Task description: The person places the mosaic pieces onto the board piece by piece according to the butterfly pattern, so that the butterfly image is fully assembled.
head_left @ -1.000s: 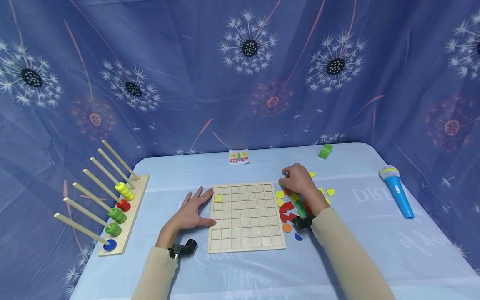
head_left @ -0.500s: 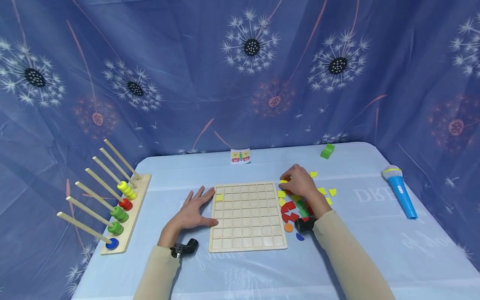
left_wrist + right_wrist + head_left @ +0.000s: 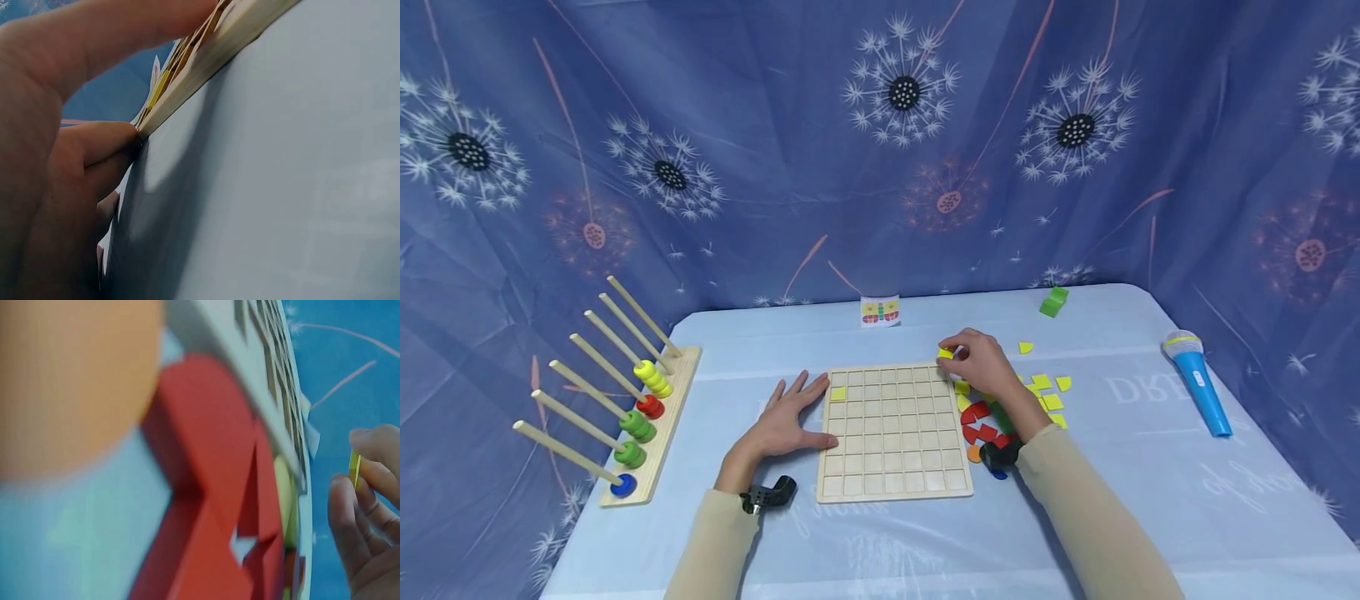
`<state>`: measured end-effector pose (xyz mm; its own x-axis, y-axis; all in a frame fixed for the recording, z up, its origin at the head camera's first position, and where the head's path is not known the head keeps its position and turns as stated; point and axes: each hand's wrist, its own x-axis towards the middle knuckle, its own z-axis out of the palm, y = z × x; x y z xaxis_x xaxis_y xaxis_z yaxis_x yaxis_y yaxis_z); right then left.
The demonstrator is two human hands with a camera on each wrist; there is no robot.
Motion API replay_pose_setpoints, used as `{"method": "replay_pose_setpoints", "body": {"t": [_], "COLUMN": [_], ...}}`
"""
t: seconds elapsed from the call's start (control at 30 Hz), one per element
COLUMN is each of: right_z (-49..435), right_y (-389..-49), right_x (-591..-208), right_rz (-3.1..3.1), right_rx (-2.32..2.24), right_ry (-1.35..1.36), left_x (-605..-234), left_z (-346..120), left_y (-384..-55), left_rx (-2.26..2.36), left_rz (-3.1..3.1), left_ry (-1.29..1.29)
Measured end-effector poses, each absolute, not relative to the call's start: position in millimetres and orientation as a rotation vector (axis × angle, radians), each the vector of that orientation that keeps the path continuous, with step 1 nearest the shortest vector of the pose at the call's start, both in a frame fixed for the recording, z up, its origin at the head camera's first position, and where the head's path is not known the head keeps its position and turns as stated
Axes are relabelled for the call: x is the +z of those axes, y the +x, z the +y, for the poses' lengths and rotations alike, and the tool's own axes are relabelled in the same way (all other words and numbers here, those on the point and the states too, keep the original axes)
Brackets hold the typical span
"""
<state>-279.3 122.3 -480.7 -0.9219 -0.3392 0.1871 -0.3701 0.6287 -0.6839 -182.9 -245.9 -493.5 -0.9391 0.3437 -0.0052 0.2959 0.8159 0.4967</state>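
A wooden grid board (image 3: 892, 433) lies on the table with one yellow square tile (image 3: 838, 394) in its far left corner cell. My left hand (image 3: 784, 423) spreads along the board's left edge, fingers straight, thumb at the rim. In the left wrist view the thumb and index finger touch the board's side (image 3: 206, 69). My right hand (image 3: 981, 364) pinches a flat yellow tile (image 3: 945, 354) above the board's far right corner. The right wrist view shows that tile (image 3: 355, 469) edge-on between thumb and fingertips, so its full outline is hidden.
Red pieces (image 3: 977, 423), green, yellow and orange ones lie loose right of the board. More yellow pieces (image 3: 1051, 402) lie farther right. A butterfly pattern card (image 3: 880, 312) stands behind. Green blocks (image 3: 1054, 302), a toy microphone (image 3: 1199, 383) and a peg stacker (image 3: 658, 433) are around.
My right hand has moved left from the loose pieces to the board's far right corner, carrying a yellow tile it picked up. My left hand has stayed at the board's edge.
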Motion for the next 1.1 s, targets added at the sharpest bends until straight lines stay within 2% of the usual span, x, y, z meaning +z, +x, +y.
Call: {"method": "replay_pose_setpoints", "body": {"t": [0.43, 0.7, 0.9, 1.1], "right_z": [93, 67, 42, 13], "right_y": [-279, -275, -271, -263], "right_x": [-465, -461, -466, -471], "right_rz": [-2.802, -2.842, -2.848, -2.904], "right_rx": [1.341, 1.412, 1.326, 1.135], "right_ry": [0.829, 1.069, 1.198, 1.212], "left_x": [-492, -493, -495, -497], "left_z": [-245, -245, -245, -248], "left_y": [-184, -183, -184, -184], "left_rx": [0.746, 0.764, 0.775, 0.771], "left_rz": [2.909, 2.908, 2.9, 2.893], "left_ry": [0.5, 0.522, 0.509, 0.493]}}
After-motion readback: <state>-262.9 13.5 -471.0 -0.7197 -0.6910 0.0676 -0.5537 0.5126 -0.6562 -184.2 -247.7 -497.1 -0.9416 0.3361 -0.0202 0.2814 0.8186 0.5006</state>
